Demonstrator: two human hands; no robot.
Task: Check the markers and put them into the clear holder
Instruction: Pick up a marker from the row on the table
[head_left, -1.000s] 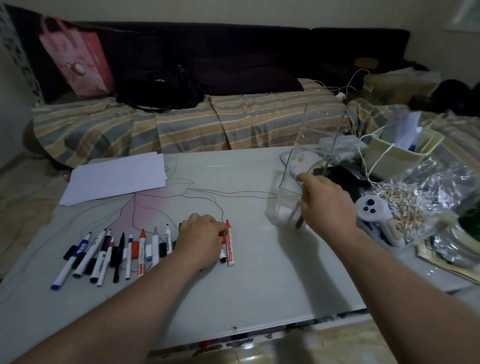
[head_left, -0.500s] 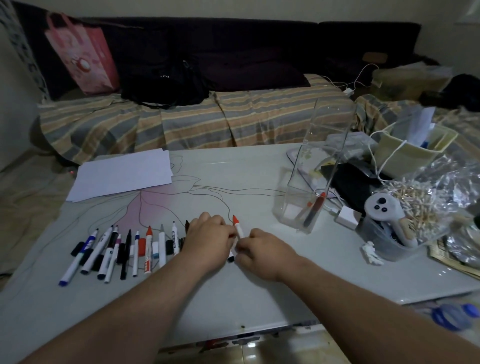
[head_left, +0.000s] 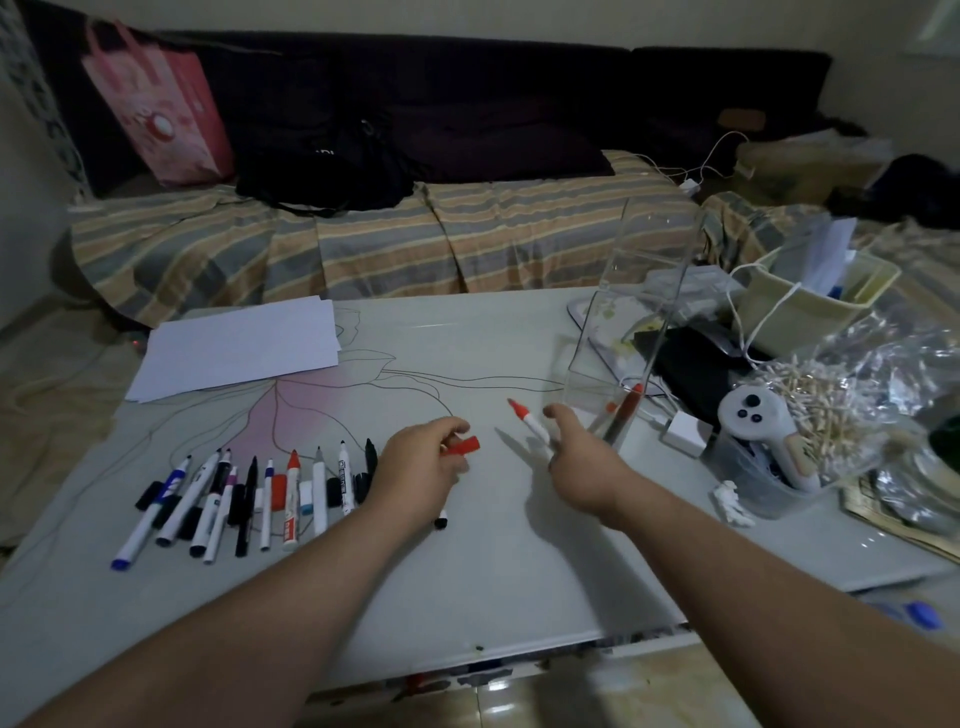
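Observation:
My right hand (head_left: 582, 460) grips a white marker with a bare red tip (head_left: 529, 420), held above the table and pointing up-left. My left hand (head_left: 423, 465) pinches its red cap (head_left: 464, 446), pulled off and apart from the marker. A row of several markers (head_left: 249, 493) lies on the white table (head_left: 467, 571) to the left of my left hand. The tall clear holder (head_left: 631, 332) stands just right of my right hand, with a red marker (head_left: 623, 410) leaning inside it.
A sheet of white paper (head_left: 236, 351) lies at the table's far left. On the right sit a white controller (head_left: 763, 431), a bag of small sticks (head_left: 826, 410), a white charger (head_left: 683, 431) and a cream basket (head_left: 810, 299). A striped sofa is behind.
My right hand came back from the holder to the left hand, took the red-tipped marker, and the two hands drew apart, pulling the red cap off.

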